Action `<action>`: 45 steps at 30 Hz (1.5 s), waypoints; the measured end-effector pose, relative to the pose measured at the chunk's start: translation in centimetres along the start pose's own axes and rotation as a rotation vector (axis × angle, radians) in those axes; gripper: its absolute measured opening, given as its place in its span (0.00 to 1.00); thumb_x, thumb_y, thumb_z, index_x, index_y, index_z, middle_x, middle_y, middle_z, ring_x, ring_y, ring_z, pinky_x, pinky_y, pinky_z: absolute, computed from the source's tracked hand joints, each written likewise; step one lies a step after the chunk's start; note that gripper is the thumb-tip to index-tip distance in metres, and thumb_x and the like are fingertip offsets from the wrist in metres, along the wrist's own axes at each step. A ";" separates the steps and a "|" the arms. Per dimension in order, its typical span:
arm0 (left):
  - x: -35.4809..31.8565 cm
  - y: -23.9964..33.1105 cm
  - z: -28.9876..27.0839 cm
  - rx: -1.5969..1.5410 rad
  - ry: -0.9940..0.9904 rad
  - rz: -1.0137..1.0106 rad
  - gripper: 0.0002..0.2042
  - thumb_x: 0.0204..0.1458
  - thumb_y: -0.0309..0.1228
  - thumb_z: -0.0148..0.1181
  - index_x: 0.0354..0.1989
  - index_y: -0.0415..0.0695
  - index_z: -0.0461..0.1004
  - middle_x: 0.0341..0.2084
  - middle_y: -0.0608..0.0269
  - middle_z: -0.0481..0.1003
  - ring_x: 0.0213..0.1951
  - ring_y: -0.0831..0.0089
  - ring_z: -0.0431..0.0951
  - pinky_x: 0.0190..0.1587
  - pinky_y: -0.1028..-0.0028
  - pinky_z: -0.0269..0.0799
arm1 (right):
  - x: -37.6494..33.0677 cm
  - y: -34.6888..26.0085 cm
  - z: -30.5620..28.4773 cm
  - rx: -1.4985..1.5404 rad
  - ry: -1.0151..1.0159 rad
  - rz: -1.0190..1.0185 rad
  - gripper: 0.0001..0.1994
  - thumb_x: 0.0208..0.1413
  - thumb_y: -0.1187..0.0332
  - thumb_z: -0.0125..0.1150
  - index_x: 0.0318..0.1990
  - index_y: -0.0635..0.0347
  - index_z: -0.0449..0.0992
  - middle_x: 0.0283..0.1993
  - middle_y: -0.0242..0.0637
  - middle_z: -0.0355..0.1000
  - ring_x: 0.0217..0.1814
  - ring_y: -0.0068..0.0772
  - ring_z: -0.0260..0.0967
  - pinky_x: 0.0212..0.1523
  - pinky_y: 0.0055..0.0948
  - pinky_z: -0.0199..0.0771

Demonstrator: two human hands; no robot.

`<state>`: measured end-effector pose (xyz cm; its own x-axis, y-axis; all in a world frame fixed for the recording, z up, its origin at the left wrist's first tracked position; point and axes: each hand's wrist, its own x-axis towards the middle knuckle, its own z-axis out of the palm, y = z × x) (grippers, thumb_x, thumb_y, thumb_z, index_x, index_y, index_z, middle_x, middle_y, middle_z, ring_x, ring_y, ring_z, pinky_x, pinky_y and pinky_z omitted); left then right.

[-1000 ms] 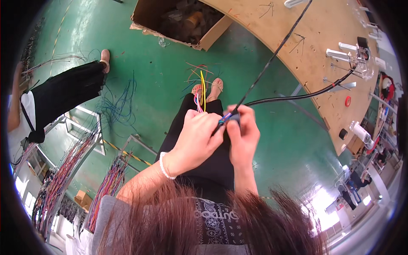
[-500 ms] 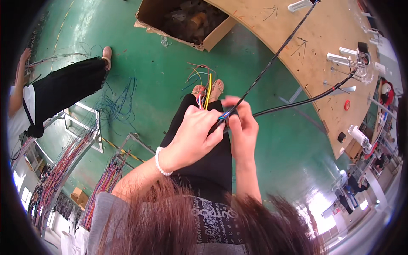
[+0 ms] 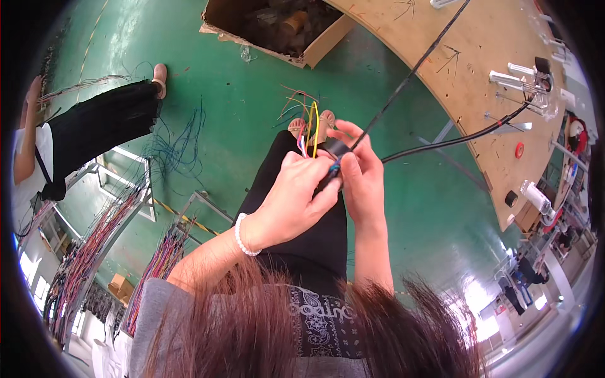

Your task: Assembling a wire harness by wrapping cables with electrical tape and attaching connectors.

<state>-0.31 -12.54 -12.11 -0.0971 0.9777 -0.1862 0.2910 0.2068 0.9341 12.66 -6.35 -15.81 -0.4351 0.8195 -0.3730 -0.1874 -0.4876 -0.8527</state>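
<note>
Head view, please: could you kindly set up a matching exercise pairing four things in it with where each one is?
1. cardboard box
2. wooden board
3. white bead bracelet
4. black cable

a. on the left wrist
b. runs from the hands to the upper right
c. on the green floor, top centre
d. upper right, carrying fixtures

Pairs: 1-c, 2-d, 3-a, 4-b

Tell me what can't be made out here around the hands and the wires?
Head view only:
- Where the black cable meets the coloured wires: covered by the left hand and right hand.
- Cardboard box contents: too dark, cut by the top edge.
- Small parts on the wooden board: too small, bent near the rim.
</note>
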 end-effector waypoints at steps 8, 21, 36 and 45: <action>-1.1 -0.3 1.2 0.364 0.099 0.202 0.08 0.47 0.24 0.61 0.35 0.42 0.70 0.27 0.61 0.69 0.33 0.62 0.70 0.39 0.65 0.59 | -3.6 -7.7 3.0 -0.791 -0.074 -0.109 0.05 0.58 0.76 0.59 0.39 0.69 0.76 0.38 0.32 0.63 0.40 0.19 0.64 0.33 0.17 0.64; -0.4 0.5 -1.1 -0.402 -0.262 -0.167 0.10 0.63 0.30 0.44 0.33 0.39 0.69 0.23 0.65 0.67 0.30 0.74 0.64 0.37 0.73 0.61 | 0.6 -1.9 -1.2 -0.011 -0.264 0.025 0.18 0.65 0.57 0.52 0.52 0.63 0.66 0.61 0.47 0.63 0.58 0.35 0.67 0.52 0.37 0.73; -0.8 0.3 -0.8 0.227 -0.043 0.245 0.10 0.48 0.31 0.61 0.32 0.43 0.67 0.27 0.59 0.68 0.30 0.60 0.69 0.40 0.64 0.58 | -4.9 -8.5 1.8 -0.371 -0.180 -0.100 0.11 0.61 0.72 0.58 0.47 0.68 0.73 0.47 0.39 0.70 0.48 0.23 0.67 0.51 0.26 0.67; 0.0 -1.0 -2.8 -0.812 -0.358 -0.255 0.23 0.55 0.41 0.42 0.50 0.37 0.74 0.29 0.66 0.75 0.29 0.79 0.66 0.41 0.76 0.63 | -4.5 -6.4 -1.0 -0.756 0.185 -0.304 0.19 0.56 0.82 0.57 0.56 0.64 0.69 0.34 0.31 0.71 0.32 0.19 0.67 0.37 0.19 0.70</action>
<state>-3.30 -12.89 -12.20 0.2735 0.8867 -0.3728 -0.4684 0.4613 0.7536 16.70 -6.62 -9.08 -0.2971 0.9510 -0.0853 0.3967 0.0417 -0.9170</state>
